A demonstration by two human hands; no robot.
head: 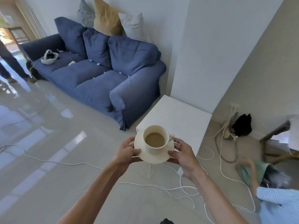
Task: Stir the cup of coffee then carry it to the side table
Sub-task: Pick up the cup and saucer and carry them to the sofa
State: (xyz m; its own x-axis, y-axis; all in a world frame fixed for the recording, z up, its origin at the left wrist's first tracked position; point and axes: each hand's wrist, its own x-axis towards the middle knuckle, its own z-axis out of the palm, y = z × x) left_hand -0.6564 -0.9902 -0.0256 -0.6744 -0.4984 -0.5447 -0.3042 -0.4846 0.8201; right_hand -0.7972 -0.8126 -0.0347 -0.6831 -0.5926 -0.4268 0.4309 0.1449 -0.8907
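A cream cup (pixel 155 148) full of milky coffee stands upright on a cream saucer (pixel 140 143), its handle pointing right. My left hand (pixel 127 151) grips the saucer's left rim and my right hand (pixel 182 152) grips its right rim. I hold both in the air over the near corner of a white side table (pixel 178 120), which stands between the sofa and a white pillar. No spoon is visible.
A blue sofa (pixel 97 75) with several cushions stands left of the table. White cables (pixel 161 186) trail across the glossy floor under my arms. A person's legs (pixel 9 62) are at far left; another person (pixel 275 196) crouches at lower right by a wooden table leg (pixel 273 131).
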